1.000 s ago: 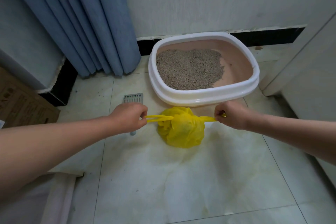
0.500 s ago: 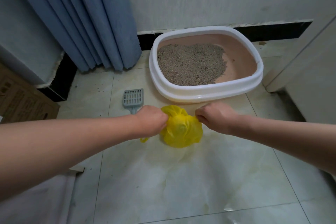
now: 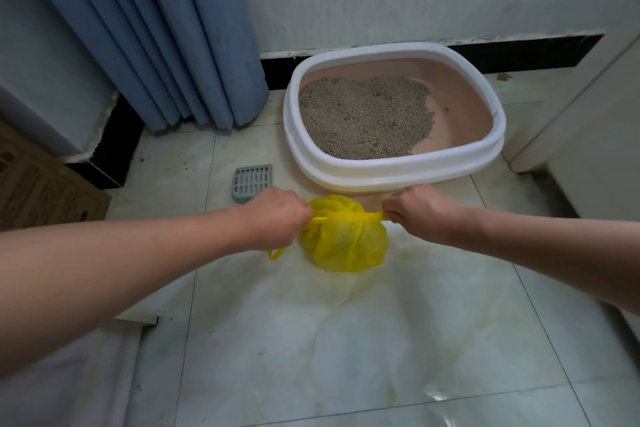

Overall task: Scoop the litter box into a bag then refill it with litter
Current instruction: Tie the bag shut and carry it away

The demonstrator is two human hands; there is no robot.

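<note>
A bulging yellow plastic bag (image 3: 346,239) sits on the tiled floor just in front of the litter box (image 3: 394,170). My left hand (image 3: 277,218) grips one twisted handle of the bag on its left side. On the other side, my right hand (image 3: 415,211) grips the opposite handle, and both pull outward. The box has a white rim and a pink inside, with grey-brown litter (image 3: 363,114) heaped in its left part and bare bottom at the right. A grey slotted scoop (image 3: 252,180) lies on the floor left of the box, its handle hidden behind my left hand.
Blue curtains (image 3: 166,38) hang at the back left beside a wall corner. A cardboard box (image 3: 38,184) stands at the far left. A white cabinet or door (image 3: 595,135) closes in the right side. A pale sheet (image 3: 69,374) lies on the floor at the lower left.
A second ago both hands pulled the handles wide apart, then came together over the bag's top. Now they have moved apart again, each holding a handle taut.
</note>
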